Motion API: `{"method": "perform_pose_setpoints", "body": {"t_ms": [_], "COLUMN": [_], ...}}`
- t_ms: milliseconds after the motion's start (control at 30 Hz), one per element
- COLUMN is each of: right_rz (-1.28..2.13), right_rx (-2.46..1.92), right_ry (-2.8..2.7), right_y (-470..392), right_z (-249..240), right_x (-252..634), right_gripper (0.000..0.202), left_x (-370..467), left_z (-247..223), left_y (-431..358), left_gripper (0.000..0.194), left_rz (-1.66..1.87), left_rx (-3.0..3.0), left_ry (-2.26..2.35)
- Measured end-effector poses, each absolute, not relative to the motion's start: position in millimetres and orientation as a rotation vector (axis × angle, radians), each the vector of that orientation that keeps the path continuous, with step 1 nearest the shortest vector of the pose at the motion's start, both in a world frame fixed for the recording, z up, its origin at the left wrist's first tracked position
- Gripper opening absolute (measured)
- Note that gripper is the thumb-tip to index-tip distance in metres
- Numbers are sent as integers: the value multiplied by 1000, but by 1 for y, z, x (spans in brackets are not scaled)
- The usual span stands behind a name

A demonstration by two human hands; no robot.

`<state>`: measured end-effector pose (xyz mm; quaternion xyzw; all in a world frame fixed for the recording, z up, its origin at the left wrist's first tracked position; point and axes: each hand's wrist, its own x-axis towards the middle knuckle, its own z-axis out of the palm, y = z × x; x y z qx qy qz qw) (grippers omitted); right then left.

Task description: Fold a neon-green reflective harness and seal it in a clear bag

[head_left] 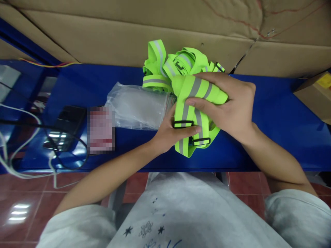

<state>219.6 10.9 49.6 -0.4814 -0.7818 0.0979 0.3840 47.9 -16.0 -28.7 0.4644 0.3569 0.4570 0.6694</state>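
Observation:
A neon yellow-green reflective strap [193, 90] with grey stripes and black buckles is folded between my two hands, above the blue table. My right hand [227, 103] grips the upper folds, thumb across the front. Lower down, my left hand [172, 132] pinches the strap beside a black buckle, its thumb on top and its other fingers mostly hidden behind. Just beyond my hands lies a heap of similar neon straps [156, 65]. A clear plastic bag [139, 106] lies left of the straps, close to my left hand.
Left of the bag are a pixelated reddish item [100, 130] and a black phone-like device [68, 125] with cables. Cardboard [116, 38] lines the back of the blue table [279, 137]. An open cardboard box [317, 96] stands at the right edge.

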Motion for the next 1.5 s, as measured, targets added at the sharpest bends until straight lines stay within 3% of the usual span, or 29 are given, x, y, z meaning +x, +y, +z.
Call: {"method": "perform_pose_setpoints", "body": {"t_ms": [133, 300, 567, 733, 967, 1167, 1300, 1500], "right_rz": [182, 245, 799, 957, 990, 926, 821, 819], "right_rx": [-1135, -1141, -1105, -1016, -930, -947, -936, -895], "right_ry": [-1885, -1869, -2041, -1791, -1573, -1479, -1546, -1479], "right_y": [11, 11, 24, 34, 36, 36, 35, 33], "right_z": [50, 50, 40, 36, 42, 46, 45, 54], "right_x": [218, 219, 226, 236, 237, 239, 239, 239], "right_gripper": [35, 34, 43, 36, 26, 26, 17, 23], "left_x": [54, 54, 44, 40, 33, 30, 27, 30], "left_z": [-24, -24, -32, -24, -13, -18, -19, -27], "left_y": [-25, -23, -19, -19, -12, -6, -7, 2], "left_gripper": [51, 54, 53, 64, 73, 43, 46, 52], "left_rz": [843, 787, 839, 789, 891, 1201, 1217, 1126], "left_rx": [938, 821, 1031, 958, 949, 1271, 1527, 1251], "left_ry": [693, 678, 878, 628, 628, 823, 967, 830]}}
